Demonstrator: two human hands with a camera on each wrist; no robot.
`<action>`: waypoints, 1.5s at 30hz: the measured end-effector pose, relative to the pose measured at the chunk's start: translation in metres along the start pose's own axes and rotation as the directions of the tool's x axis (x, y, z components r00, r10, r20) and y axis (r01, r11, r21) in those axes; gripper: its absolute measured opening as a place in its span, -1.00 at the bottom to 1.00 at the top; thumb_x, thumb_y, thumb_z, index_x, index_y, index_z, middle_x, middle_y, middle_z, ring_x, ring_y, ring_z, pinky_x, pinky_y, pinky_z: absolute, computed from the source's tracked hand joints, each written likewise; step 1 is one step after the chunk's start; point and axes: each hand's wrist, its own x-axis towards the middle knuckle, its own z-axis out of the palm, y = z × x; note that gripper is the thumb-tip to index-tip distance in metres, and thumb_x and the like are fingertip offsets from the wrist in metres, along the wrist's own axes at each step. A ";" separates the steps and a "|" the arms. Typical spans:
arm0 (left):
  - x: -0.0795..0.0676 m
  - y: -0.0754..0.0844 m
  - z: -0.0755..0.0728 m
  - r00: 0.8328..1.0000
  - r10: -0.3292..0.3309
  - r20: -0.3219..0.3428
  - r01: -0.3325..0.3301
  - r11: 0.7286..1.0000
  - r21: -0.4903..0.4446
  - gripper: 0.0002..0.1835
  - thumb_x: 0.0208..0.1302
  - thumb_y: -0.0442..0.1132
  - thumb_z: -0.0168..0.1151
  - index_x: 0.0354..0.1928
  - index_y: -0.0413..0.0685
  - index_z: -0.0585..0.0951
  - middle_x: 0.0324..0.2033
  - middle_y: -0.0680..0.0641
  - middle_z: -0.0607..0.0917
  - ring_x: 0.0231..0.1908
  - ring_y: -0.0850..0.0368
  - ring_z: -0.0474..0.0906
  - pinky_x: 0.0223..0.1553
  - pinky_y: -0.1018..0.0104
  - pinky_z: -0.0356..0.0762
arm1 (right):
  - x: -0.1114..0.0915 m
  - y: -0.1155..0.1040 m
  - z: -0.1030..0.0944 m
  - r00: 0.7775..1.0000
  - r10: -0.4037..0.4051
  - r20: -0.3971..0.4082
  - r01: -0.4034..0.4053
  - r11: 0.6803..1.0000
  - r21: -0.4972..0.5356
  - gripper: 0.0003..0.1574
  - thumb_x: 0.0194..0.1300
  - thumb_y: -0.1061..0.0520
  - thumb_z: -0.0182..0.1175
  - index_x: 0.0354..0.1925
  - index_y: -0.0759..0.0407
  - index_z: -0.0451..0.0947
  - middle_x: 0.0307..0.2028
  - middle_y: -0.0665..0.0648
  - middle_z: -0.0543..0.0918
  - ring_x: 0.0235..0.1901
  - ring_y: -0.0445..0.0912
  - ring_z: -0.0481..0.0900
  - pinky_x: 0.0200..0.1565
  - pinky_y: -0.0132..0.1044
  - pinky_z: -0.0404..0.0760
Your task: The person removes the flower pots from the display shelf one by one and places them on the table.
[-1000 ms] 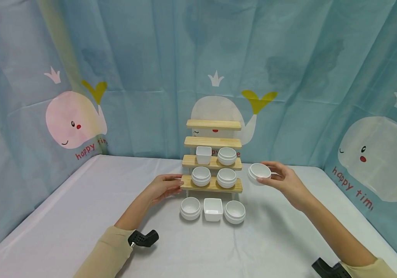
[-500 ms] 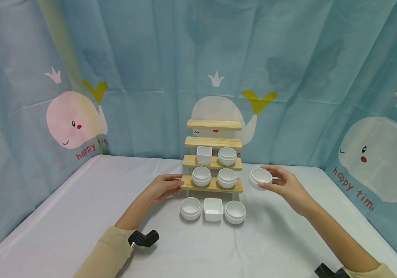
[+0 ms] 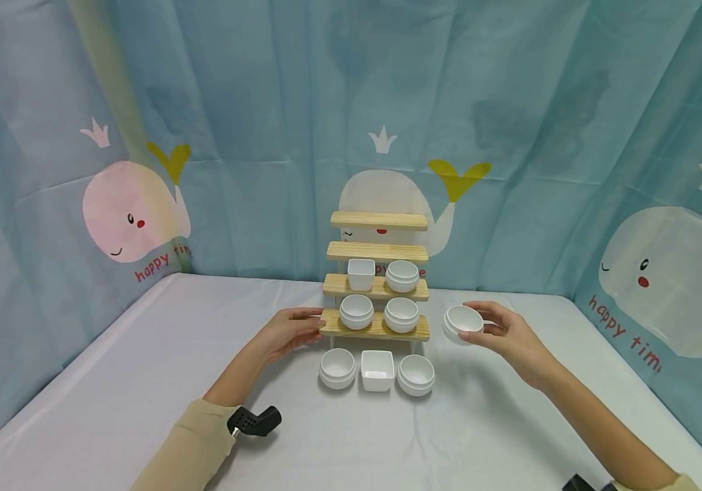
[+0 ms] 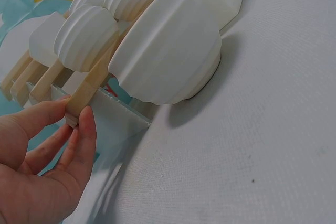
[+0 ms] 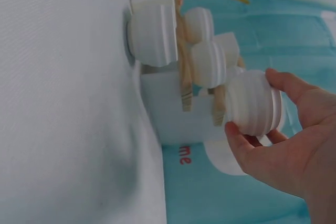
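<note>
My left hand [image 3: 289,331] pinches the left end of the lowest wooden step of a tiered display stand [image 3: 377,326]; thumb and fingers close on the board's end [image 4: 84,95] in the left wrist view. To the right of the stand, my right hand [image 3: 510,337] holds a round white ribbed bowl [image 3: 462,320] above the table, thumb and fingers around its sides. Two round bowls sit on the lowest step. One step up are a square white bowl [image 3: 361,274] and another round bowl [image 3: 402,275]. The two top steps [image 3: 378,220] bear no bowls.
In front of the stand, a round bowl [image 3: 337,368], a square bowl [image 3: 378,370] and another round bowl [image 3: 415,375] stand in a row on the white-covered table [image 3: 351,450]. A blue whale-print curtain [image 3: 252,136] hangs behind and at both sides.
My right hand has lowered a little and drawn slightly toward me and to the right with the round bowl. My left hand stays at the lowest step.
</note>
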 end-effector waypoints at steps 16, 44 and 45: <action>0.001 -0.001 0.000 1.000 0.001 0.000 -0.001 1.000 0.012 -0.41 0.53 -0.39 0.23 0.50 -0.44 0.34 -0.12 -0.09 0.68 -0.31 0.26 0.71 -0.15 0.47 0.77 | -0.008 0.006 -0.001 1.000 0.002 0.000 -0.002 1.000 0.005 -0.17 0.40 0.12 0.42 0.49 0.30 0.32 0.31 0.28 0.49 0.00 -0.25 0.66 0.05 -0.42 0.65; -0.001 0.002 0.001 1.000 -0.015 -0.008 0.015 1.000 0.002 -0.40 0.53 -0.40 0.23 0.50 -0.45 0.33 -0.15 -0.10 0.66 -0.33 0.26 0.71 -0.16 0.48 0.77 | -0.018 0.020 0.004 0.999 0.030 0.040 -0.031 0.999 0.034 -0.15 0.38 0.13 0.44 0.48 0.33 0.32 0.38 0.36 0.43 0.04 -0.24 0.63 0.05 -0.41 0.67; -0.001 0.001 0.001 1.000 -0.014 -0.008 0.014 1.000 0.003 -0.40 0.53 -0.40 0.23 0.50 -0.45 0.33 -0.16 -0.09 0.66 -0.33 0.26 0.71 -0.16 0.48 0.77 | -0.018 0.021 0.004 0.999 0.027 0.041 -0.029 0.999 0.039 -0.15 0.38 0.14 0.44 0.48 0.34 0.32 0.38 0.36 0.43 0.03 -0.24 0.64 0.05 -0.41 0.68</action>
